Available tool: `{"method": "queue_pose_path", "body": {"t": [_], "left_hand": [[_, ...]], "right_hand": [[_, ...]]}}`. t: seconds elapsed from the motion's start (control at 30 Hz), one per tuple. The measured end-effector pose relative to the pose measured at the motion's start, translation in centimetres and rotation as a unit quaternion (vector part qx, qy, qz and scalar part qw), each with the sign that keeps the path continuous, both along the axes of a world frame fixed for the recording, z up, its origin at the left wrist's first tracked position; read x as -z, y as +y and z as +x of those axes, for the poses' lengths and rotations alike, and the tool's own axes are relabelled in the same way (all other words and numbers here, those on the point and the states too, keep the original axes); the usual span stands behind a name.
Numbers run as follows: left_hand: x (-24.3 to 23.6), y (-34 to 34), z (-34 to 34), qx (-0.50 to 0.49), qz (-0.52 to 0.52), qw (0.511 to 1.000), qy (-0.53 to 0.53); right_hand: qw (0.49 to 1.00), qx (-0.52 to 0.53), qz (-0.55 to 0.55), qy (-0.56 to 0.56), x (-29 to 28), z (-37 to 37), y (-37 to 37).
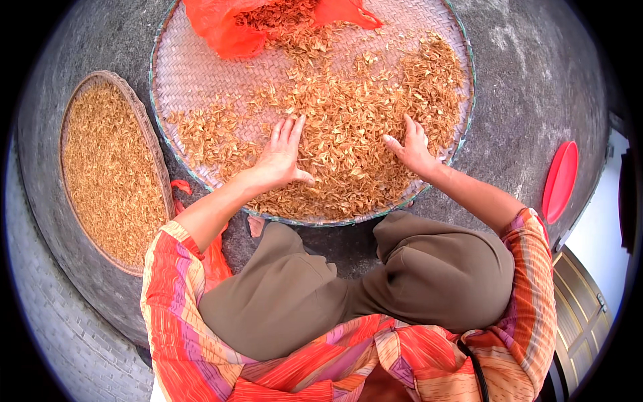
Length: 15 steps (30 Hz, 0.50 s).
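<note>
Left hand (278, 157), right hand (414, 151) over golden flakes (351, 124).

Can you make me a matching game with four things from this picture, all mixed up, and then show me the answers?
Things:
1. Left hand
2. Smaller woven tray
3. Plastic bag on the large tray
4. Oval-looking dish

Places and states:
A. Red, with dried pieces inside
B. On the grey ground, far right
C. To the left of the large tray
D. Palm down, fingers apart from the thumb

Right pairs: 1-D, 2-C, 3-A, 4-B
</note>
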<state>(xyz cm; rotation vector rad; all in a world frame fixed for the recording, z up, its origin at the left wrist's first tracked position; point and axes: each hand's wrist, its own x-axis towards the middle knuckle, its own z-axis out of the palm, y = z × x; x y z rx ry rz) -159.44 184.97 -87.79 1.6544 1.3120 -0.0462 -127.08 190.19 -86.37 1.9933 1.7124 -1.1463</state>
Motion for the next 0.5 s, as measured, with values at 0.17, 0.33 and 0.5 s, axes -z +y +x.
{"method": "queue_pose_path", "body": {"t": [0.17,0.33,0.5], "left_hand": [[-0.7,0.1,2.5,-0.074,0.01,0.997,-0.026],[-0.2,0.9,2.8,-0.084,-0.01,0.994,-0.073],[0.1,1.3,3.1,-0.094,-0.039,0.987,-0.125]], "right_hand": [[0.983,0.139,-0.077,0.088,-0.2,-6.4,0.6],[0.892,0.315,-0.186,0.267,-0.1,-7.1,1.6],[0.827,0.348,-0.287,0.335,0.6,-6.9,1.9]]}}
